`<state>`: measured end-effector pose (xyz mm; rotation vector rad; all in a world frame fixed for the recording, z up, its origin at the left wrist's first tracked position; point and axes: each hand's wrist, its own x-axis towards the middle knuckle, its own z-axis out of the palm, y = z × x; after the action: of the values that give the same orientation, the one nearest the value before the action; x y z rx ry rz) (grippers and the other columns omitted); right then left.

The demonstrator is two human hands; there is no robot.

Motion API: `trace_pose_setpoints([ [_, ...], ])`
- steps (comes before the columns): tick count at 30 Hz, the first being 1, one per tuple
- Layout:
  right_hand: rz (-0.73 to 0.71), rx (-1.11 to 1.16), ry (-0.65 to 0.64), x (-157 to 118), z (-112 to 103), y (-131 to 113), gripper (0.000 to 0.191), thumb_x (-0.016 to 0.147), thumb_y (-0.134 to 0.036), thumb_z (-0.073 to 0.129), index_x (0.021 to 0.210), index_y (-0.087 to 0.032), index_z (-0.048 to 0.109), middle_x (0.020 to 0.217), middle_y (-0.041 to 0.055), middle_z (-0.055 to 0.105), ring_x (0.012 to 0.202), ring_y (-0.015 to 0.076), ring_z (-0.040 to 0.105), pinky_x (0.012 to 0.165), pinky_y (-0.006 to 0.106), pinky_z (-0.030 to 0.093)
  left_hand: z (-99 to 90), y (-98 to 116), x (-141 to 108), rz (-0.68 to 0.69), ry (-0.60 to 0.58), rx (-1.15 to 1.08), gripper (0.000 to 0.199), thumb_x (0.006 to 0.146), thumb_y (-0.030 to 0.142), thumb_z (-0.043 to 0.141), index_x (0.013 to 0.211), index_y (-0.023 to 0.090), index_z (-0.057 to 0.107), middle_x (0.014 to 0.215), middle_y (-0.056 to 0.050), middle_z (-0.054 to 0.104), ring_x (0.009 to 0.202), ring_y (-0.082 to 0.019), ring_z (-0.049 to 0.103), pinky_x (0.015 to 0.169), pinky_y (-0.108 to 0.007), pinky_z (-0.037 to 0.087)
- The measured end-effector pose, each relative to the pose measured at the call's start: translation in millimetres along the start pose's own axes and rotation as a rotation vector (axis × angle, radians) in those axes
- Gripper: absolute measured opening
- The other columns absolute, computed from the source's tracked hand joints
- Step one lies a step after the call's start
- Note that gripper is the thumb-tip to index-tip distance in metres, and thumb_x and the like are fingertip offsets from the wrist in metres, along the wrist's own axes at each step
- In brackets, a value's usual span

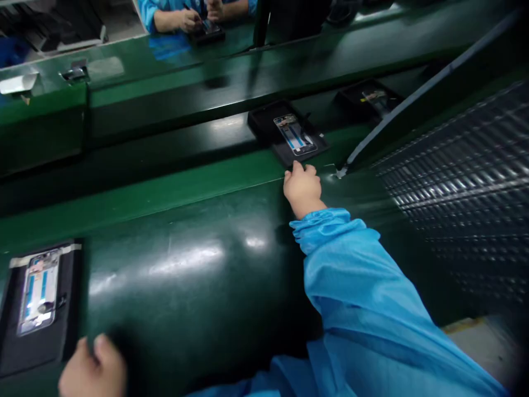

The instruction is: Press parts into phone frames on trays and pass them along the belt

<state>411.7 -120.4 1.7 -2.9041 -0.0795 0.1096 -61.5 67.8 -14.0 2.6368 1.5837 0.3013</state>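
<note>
My right hand (303, 190) is stretched forward, its fingers bent at the near edge of a black tray (262, 124) and closed on that edge. In this tray lies an opened phone (295, 135) with blue strips and a bare board at one end. At the lower left, my left hand (94, 368) is loosely curled, and I see nothing in its fingers. Just beyond it, a black pad (37, 350) with pale tape along its top carries another opened phone (39, 292), with a dark round part near its lower end.
Another black tray (347, 99) with a phone part stands farther right on the sunken strip. A curved panel edge (413, 102) and a ribbed dark surface (463, 193) bound the right side. Across the green bench (185, 231), a co-worker's hands (190, 21) handle a device.
</note>
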Motion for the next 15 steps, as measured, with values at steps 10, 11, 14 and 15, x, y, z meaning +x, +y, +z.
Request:
trace_pose_setpoints([
  [10, -0.324, -0.143, -0.028, 16.0, -12.7, -15.1, 0.033, 0.088, -0.033, 0.036, 0.107, -0.017, 0.057, 0.114, 0.0185, 0.05, 0.09, 0.0294, 0.053, 0.066, 0.036, 0.042, 23.5, 61.7, -6.7, 0.202, -0.058, -0.011, 0.036, 0.077, 0.042, 0.036, 0.084, 0.019, 0.062, 0.091, -0.013, 0.063, 0.097, -0.031, 0.054, 0.091, -0.049, 0.04],
  [11, -0.399, -0.157, -0.007, 9.1, -19.6, -20.2, 0.033, 0.089, -0.032, 0.034, 0.105, -0.015, 0.058, 0.107, 0.0181, 0.054, 0.088, 0.0282, 0.054, 0.065, 0.035, 0.041, 22.2, 63.2, -4.6, 0.181, -0.068, -0.046, 0.035, 0.077, 0.042, 0.037, 0.082, 0.019, 0.062, 0.09, -0.012, 0.063, 0.096, -0.031, 0.054, 0.092, -0.05, 0.039],
  [14, -0.64, -0.176, 0.025, -25.6, -41.9, -37.5, 0.034, 0.09, -0.033, 0.033, 0.096, -0.012, 0.059, 0.089, 0.016, 0.06, 0.08, 0.0256, 0.056, 0.064, 0.033, 0.041, 15.9, 78.7, 1.0, 0.068, -0.161, -0.276, 0.033, 0.075, 0.043, 0.04, 0.08, 0.019, 0.062, 0.089, -0.011, 0.063, 0.097, -0.03, 0.055, 0.095, -0.049, 0.037],
  [15, -0.738, -0.176, 0.005, -42.8, -47.3, -42.6, 0.034, 0.09, -0.033, 0.033, 0.093, -0.012, 0.06, 0.086, 0.0151, 0.06, 0.078, 0.0249, 0.057, 0.063, 0.032, 0.041, 13.4, 88.5, 1.7, -0.005, -0.218, -0.39, 0.034, 0.075, 0.045, 0.042, 0.083, 0.019, 0.061, 0.091, -0.011, 0.063, 0.097, -0.029, 0.055, 0.096, -0.048, 0.037],
])
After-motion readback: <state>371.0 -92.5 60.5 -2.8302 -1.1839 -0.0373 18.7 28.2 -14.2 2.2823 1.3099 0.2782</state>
